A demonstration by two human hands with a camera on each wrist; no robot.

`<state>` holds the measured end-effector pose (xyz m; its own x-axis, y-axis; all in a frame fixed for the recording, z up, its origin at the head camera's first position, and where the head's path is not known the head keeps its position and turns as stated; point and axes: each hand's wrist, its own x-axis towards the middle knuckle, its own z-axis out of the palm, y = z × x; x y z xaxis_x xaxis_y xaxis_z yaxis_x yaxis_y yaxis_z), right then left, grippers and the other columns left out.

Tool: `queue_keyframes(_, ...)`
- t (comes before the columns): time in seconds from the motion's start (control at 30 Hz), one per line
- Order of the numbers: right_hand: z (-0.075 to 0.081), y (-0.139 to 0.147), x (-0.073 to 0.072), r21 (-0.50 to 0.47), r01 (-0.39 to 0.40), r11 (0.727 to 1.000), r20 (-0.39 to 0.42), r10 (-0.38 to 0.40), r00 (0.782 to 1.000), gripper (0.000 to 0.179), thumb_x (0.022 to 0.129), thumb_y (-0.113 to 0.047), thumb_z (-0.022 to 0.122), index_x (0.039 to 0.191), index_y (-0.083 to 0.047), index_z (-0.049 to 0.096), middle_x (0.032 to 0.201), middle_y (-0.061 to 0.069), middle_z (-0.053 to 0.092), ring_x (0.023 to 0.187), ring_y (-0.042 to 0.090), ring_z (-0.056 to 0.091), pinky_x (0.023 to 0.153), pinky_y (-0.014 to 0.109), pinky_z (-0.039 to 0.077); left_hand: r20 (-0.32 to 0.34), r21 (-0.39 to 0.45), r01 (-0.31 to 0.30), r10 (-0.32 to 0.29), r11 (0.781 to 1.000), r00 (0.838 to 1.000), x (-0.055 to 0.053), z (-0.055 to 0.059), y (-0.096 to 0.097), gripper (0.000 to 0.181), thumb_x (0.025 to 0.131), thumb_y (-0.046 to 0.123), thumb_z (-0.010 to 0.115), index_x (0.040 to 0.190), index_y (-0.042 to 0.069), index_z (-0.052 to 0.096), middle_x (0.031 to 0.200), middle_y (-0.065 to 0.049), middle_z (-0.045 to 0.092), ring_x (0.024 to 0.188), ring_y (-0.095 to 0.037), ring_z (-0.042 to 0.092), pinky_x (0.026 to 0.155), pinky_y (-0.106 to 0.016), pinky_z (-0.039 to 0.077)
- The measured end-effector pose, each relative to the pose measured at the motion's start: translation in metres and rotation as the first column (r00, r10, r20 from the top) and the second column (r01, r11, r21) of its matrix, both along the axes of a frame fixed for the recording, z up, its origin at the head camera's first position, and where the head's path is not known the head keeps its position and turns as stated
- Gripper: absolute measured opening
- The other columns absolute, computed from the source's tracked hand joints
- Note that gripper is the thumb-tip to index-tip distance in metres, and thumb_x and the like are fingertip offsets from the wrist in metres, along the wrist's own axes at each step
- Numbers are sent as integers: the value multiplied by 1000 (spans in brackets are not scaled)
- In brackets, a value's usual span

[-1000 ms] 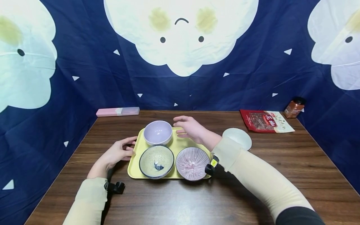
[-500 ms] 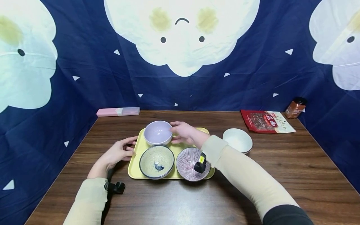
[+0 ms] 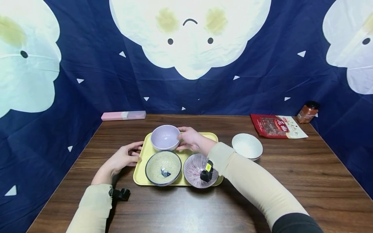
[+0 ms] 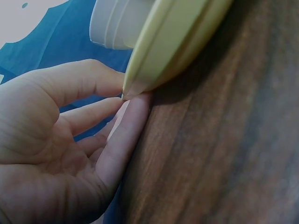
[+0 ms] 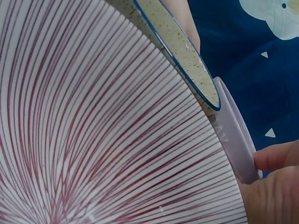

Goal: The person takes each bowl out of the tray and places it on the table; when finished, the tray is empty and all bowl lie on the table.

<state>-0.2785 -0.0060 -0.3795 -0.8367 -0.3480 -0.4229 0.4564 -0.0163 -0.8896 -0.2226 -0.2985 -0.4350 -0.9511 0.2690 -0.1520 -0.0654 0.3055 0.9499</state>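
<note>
My left hand (image 3: 123,157) pinches the left edge of the yellow tray (image 3: 141,176); the left wrist view has a fingertip under the rim of the tray (image 4: 175,51). On the tray's back left sits a lilac bowl (image 3: 165,137), and my right hand (image 3: 190,139) holds its right side with curved fingers. In the right wrist view, fingers of that hand (image 5: 275,186) meet the outer wall of the lilac bowl (image 5: 236,135). Two more bowls stand in front on the tray: a speckled bowl with a blue fish (image 3: 158,165) and a striped bowl (image 3: 193,171), partly covered by the right wrist camera.
To the right of the tray stands a white bowl (image 3: 247,145), its near side overlapped by the right sleeve. Farther back are a red and white spice packet (image 3: 275,126) and a black-lidded jar (image 3: 307,113). A pink case (image 3: 123,116) lies at the back left.
My right hand has come left and toward me over the tray, from open beside the lilac bowl to holding its side. The left hand has stayed at the tray's edge.
</note>
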Motion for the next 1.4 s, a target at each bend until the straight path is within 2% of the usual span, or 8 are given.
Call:
queue_keyframes(0.3, 12, 11, 3, 1, 46, 999, -74, -45, 996, 59, 94, 10, 46, 152, 0, 40, 138, 29, 47, 117, 51, 57, 85, 47, 57, -6, 6, 8, -8, 1000, 1000, -2, 1, 4, 79, 82, -9, 64, 155, -6, 33, 137, -30, 44, 96, -16, 58, 75, -36, 60)
queue_keyframes(0.6, 27, 33, 8, -73, 62, 995, -115, -70, 991, 62, 91, 7, 48, 152, -1, 40, 143, 27, 43, 118, 56, 54, 78, 42, 59, -1, 8, 11, -11, 1000, 1000, -3, 2, 5, 79, 82, -8, 64, 155, -6, 33, 137, -29, 43, 95, -15, 57, 75, -36, 60)
queue_keyframes(0.77, 33, 49, 14, -94, 65, 993, -131, -77, 988, 62, 91, 6, 48, 152, -2, 42, 145, 26, 42, 119, 57, 53, 78, 40, 60, 1, 10, 12, -12, 1000, 1000, -4, 3, 7, 79, 82, -9, 64, 155, -6, 33, 137, -29, 43, 95, -16, 57, 75, -36, 60)
queue_keyframes(1.03, 40, 73, 30, -108, 59, 992, -138, -74, 988, 59, 95, 1, 49, 153, -5, 40, 146, 24, 41, 121, 52, 54, 86, 43, 57, 5, -7, 10, -10, 1000, 1000, -2, 1, 5, 79, 83, -7, 65, 155, -4, 33, 137, -27, 44, 97, -18, 56, 75, -37, 60)
queue_keyframes(1.2, 43, 88, 40, -127, 55, 990, -155, -74, 985, 59, 97, -1, 48, 154, -5, 38, 145, 24, 40, 119, 49, 55, 82, 38, 59, 9, -28, -2, 3, 1000, 1000, 0, 0, -1, 78, 83, -7, 64, 155, -4, 34, 136, -27, 44, 96, -18, 56, 75, -37, 60)
queue_keyframes(1.4, 49, 115, 46, -134, 61, 989, -222, -90, 971, 57, 98, -4, 49, 153, -2, 37, 139, 23, 45, 103, 37, 64, 79, 35, 60, 1, -31, -3, 3, 1000, 1000, 0, -1, -1, 78, 84, -7, 64, 155, -4, 34, 136, -27, 44, 96, -17, 57, 75, -37, 60)
